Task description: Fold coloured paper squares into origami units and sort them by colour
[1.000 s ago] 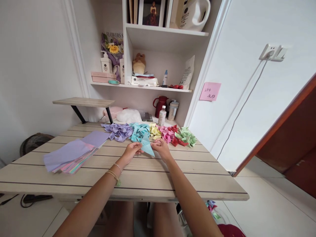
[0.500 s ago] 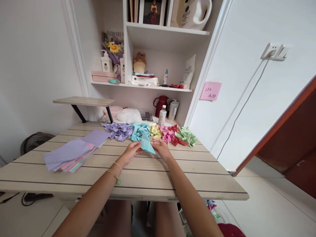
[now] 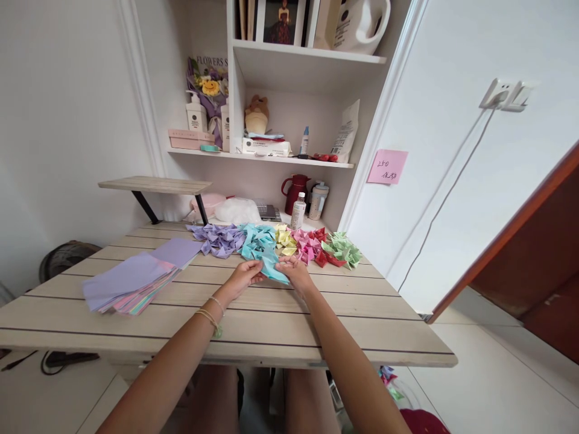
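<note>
A folded piece of light blue origami paper (image 3: 272,268) is held between my two hands, just above the table. My left hand (image 3: 246,275) pinches its left side with thumb and fingers. On the other side, my right hand (image 3: 295,272) grips the right edge. Right behind it lies a heap of light blue folded paper pieces (image 3: 257,238). Purple folded pieces (image 3: 221,241) lie left of that heap; yellow pieces (image 3: 284,238), pink pieces (image 3: 307,246), red pieces (image 3: 329,259) and green pieces (image 3: 344,248) lie to its right.
A stack of coloured paper sheets (image 3: 131,280), purple on top, lies on the left of the wooden table (image 3: 253,331). A small raised stand (image 3: 154,185) is behind it. At the back are a clear bottle (image 3: 297,211), a dark red jug (image 3: 295,188) and a tumbler (image 3: 318,201).
The light blue paper's upright point has flattened and spread between my hands. Both hands keep their hold in nearly the same place.
</note>
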Tool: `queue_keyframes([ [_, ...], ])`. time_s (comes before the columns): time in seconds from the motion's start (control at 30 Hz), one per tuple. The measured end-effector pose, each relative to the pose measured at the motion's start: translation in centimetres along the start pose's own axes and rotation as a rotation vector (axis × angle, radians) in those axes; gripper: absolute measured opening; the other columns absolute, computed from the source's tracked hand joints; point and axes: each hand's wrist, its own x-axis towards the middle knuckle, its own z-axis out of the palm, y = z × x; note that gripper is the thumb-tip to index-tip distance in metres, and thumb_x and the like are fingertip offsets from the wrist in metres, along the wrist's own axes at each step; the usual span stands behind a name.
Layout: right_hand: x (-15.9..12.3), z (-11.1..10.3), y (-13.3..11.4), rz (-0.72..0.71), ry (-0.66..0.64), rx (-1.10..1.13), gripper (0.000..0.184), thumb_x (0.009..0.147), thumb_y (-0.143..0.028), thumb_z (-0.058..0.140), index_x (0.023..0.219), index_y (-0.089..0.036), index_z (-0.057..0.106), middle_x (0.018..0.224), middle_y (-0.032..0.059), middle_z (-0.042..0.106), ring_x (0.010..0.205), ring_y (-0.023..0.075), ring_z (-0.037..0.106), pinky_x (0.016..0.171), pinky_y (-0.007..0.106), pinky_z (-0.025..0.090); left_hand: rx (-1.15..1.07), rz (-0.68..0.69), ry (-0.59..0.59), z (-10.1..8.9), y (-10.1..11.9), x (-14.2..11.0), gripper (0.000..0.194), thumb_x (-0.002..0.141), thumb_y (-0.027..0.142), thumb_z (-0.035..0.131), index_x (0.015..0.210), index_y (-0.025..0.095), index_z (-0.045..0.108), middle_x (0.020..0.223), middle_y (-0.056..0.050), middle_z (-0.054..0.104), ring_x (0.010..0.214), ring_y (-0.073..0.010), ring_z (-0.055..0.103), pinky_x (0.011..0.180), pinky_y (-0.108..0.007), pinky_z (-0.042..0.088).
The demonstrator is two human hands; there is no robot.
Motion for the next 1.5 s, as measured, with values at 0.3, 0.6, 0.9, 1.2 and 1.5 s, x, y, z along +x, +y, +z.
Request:
queue_keyframes([
  [0.3, 0.0, 0.2, -0.2, 0.126, -0.112, 0.200, 0.032, 0.057, -0.038, 0.077, 0.079, -0.018, 0.065, 0.064, -0.0008, 0.064, 0.054, 0.0117, 0.055, 0.048, 0.022, 0.042, -0.034, 0.002, -0.010, -0.2, -0.3, 0.2, 0.028, 0.060, 0.032, 0.077, 0.077, 0.012, 0.066, 0.073, -0.004, 0.066, 0.062, -0.0098, 0.059, 0.064, -0.021, 0.048],
  [0.6, 0.1, 0.0, 0.3, 0.096, -0.014, 0.241, 0.044, 0.045, -0.023, 0.084, 0.083, -0.018, 0.064, 0.071, 0.0018, 0.069, 0.063, 0.0164, 0.063, 0.062, 0.029, 0.052, -0.001, 0.021, 0.005, -0.3, -0.3, 0.2, 0.030, 0.058, 0.032, 0.078, 0.078, 0.013, 0.068, 0.076, -0.004, 0.067, 0.068, -0.0117, 0.060, 0.069, -0.024, 0.048],
  [0.9, -0.5, 1.0, 0.5, 0.152, -0.149, 0.316, 0.034, 0.060, -0.047, 0.074, 0.078, -0.019, 0.065, 0.066, 0.0010, 0.063, 0.054, 0.0122, 0.054, 0.052, 0.023, 0.045, -0.053, 0.015, -0.027, 0.0, -0.1, 0.1, 0.029, 0.055, 0.031, 0.079, 0.076, 0.014, 0.068, 0.074, -0.002, 0.066, 0.064, -0.0083, 0.057, 0.065, -0.019, 0.045],
  [1.2, 0.0, 0.8, 0.2, 0.032, -0.050, 0.069, 0.040, 0.058, -0.039, 0.075, 0.091, -0.018, 0.064, 0.063, -0.0014, 0.061, 0.053, 0.0113, 0.053, 0.050, 0.022, 0.043, -0.052, 0.025, -0.003, -0.3, -0.3, 0.2, 0.030, 0.059, 0.031, 0.077, 0.080, 0.013, 0.066, 0.072, -0.003, 0.066, 0.064, -0.0106, 0.060, 0.066, -0.021, 0.048],
  [1.5, 0.0, 0.4, 0.0, -0.314, -0.093, -0.393, 0.020, 0.065, -0.024, 0.061, 0.082, -0.017, 0.068, 0.082, 0.0024, 0.068, 0.073, 0.0184, 0.061, 0.064, 0.027, 0.047, -0.023, -0.060, -0.042, -0.3, -0.4, 0.3, 0.028, 0.067, 0.034, 0.072, 0.083, 0.012, 0.064, 0.073, -0.007, 0.068, 0.059, -0.0138, 0.063, 0.060, -0.026, 0.053],
])
